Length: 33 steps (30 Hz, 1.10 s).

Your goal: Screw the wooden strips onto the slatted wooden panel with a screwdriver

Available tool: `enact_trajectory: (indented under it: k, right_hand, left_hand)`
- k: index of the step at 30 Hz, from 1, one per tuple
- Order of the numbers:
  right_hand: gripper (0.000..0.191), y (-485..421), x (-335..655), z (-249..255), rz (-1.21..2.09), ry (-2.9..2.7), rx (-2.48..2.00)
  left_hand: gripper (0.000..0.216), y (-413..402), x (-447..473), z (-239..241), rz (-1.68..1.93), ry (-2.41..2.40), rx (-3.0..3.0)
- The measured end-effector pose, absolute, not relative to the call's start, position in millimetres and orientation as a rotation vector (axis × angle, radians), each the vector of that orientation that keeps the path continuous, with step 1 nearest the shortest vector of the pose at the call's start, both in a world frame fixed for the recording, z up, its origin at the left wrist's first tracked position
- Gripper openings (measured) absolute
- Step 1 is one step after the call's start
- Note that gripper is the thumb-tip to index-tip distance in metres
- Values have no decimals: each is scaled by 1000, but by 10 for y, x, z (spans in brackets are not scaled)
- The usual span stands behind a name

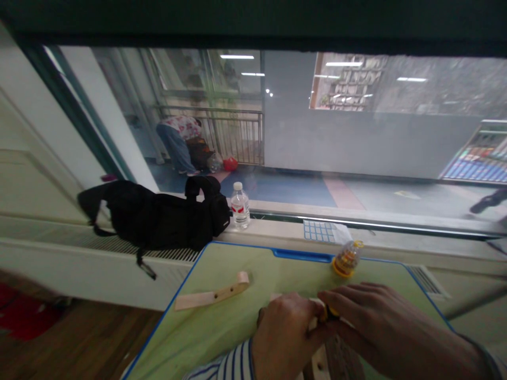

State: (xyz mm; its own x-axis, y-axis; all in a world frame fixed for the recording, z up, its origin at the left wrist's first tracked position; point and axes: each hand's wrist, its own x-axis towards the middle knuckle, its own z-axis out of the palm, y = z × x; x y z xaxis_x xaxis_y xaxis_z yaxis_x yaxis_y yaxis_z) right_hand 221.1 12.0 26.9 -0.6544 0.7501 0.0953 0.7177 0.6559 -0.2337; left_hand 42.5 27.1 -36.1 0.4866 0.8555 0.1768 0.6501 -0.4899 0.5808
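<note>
My left hand (pixel 283 332) is closed at the table's near side, over a light wooden piece (pixel 320 364) with holes. A dark brown wooden piece (pixel 344 356) lies beside that one, partly under my hands. My right hand (pixel 380 322) pinches a small yellow-and-black tool (pixel 331 312) between thumb and fingers, right against my left hand. Fingers cover most of the tool, so its exact kind is hidden. Apart from both hands, a light wooden strip (pixel 206 299) with holes and a raised end lies on the left.
The pale green table (pixel 222 332) has a blue edge. A clear bottle with a yellow cap and small parts inside (pixel 347 259) stands at its far edge. Beyond, on the sill, are a water bottle (pixel 240 207), a black bag (pixel 158 216) and a gridded sheet (pixel 319 231). A person bends behind the window.
</note>
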Motion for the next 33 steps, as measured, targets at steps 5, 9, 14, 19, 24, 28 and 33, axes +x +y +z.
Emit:
enact_trajectory:
  k: [5, 9, 14, 19, 24, 28, 33]
  right_hand:
    - [12, 116, 2226, 276, 195, -2663, -1143]
    - [11, 121, 2215, 297, 168, -2671, -1125]
    - [13, 114, 2223, 300, 134, -2657, -1093]
    - [11, 98, 2248, 286, 133, -2665, -1111]
    - [9, 91, 2243, 297, 141, -2678, -1127]
    - [10, 96, 2242, 295, 174, -2703, -1155]
    - [14, 93, 2264, 265, 247, -2739, -1241]
  left_hand:
    - [31, 268, 428, -349, 647, 1238, 2323]
    - [28, 267, 431, -331, 651, 1202, 2316]
    - [26, 261, 437, -324, 651, 1200, 2291]
    - [29, 260, 440, -328, 640, 1206, 2299]
    - [27, 252, 438, -339, 638, 1235, 2317]
    - [23, 250, 436, -341, 658, 1238, 2310]
    - [24, 247, 443, -324, 653, 1209, 2304]
